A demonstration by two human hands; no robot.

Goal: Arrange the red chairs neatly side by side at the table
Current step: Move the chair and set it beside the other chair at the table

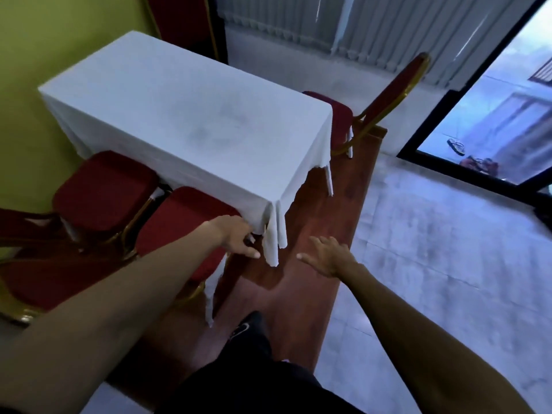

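A table under a white cloth stands against the green wall. Two red chairs with gold frames sit side by side at its near long side: one seat on the left, the other seat beside it. My left hand rests at the front corner of the nearer seat, next to the hanging cloth corner; whether it grips is unclear. My right hand hovers open above the red carpet, holding nothing. A third red chair stands at the table's far end.
A red carpet strip runs under the table end. Pale floor tiles spread to the right. A dark-framed glass door with sandals outside is at far right. Vertical blinds hang at the back. My shoe is on the carpet.
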